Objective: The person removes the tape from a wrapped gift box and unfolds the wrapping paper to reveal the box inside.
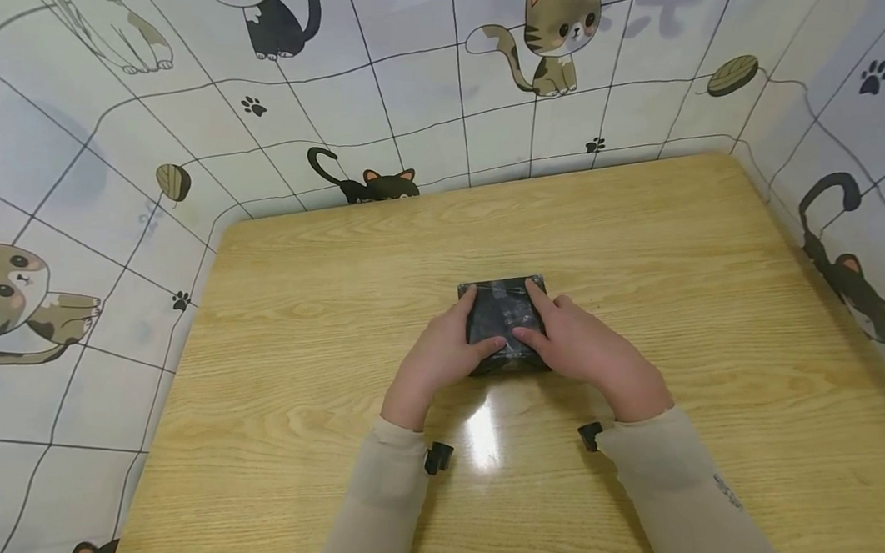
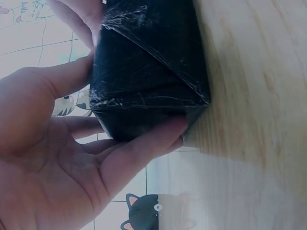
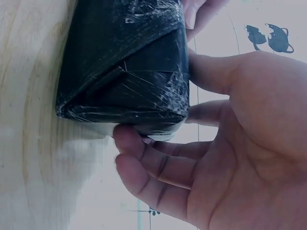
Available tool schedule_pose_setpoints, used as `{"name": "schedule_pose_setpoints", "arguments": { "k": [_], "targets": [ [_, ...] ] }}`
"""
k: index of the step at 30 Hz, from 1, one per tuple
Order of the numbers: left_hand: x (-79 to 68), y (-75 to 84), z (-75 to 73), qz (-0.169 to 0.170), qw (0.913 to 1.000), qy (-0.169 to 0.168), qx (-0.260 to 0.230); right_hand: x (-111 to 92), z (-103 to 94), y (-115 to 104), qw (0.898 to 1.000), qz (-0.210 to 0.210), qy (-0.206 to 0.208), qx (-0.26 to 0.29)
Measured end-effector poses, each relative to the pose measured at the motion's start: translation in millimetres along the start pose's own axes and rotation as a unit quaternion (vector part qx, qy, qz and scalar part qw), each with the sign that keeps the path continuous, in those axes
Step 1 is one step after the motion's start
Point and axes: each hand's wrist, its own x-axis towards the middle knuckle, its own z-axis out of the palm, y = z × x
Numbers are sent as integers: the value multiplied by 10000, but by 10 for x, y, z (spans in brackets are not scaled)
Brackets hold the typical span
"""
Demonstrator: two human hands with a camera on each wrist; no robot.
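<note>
A small box-shaped package (image 1: 506, 312) wrapped in black plastic sits on the table. My left hand (image 1: 442, 350) grips it from the left, thumb over the near part of its top and fingers along the side. On the opposite side my right hand (image 1: 580, 340) holds it in the same way. Up close in the left wrist view, the wrapping (image 2: 148, 62) shows diagonal folds and creased, shiny film. The right wrist view shows fingers bent around the corner of the black package (image 3: 129, 72). Its underside is hidden.
The wooden table (image 1: 320, 320) has a light grain and a bright reflection in front of the package. Walls (image 1: 415, 91) printed with cats and grid lines stand behind and at both sides. A small black clip-like piece (image 1: 439, 458) sits at the left cuff, another (image 1: 590, 436) at the right.
</note>
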Motion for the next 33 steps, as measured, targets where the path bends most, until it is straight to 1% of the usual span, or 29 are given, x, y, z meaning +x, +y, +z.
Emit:
{"name": "schedule_pose_setpoints", "arguments": {
  "k": [5, 8, 13, 18, 26, 33],
  "targets": [
    [5, -7, 7, -38, 10000, -53, 68, -10, -18, 15, 9999, -143, -41, -18],
    [9, -13, 12, -52, 9999, -83, 113, -8, -24, 21, 9996, -216, -90, -142],
    [5, -17, 7, -86, 9999, -96, 80, 5, -51, 18, 9988, -331, -271, -250],
    [12, -28, 9, -112, 9999, -67, 21, 28, -80, 13, 9982, -350, -424, -229],
    [2, -18, -32, -177, 9998, -66, -58, 29, -101, -3, 9991, -227, -356, -42],
    [4, -32, -17, -169, 9997, -103, -112, 15, -126, 64, 9996, -107, -216, 143]
  ]
}}
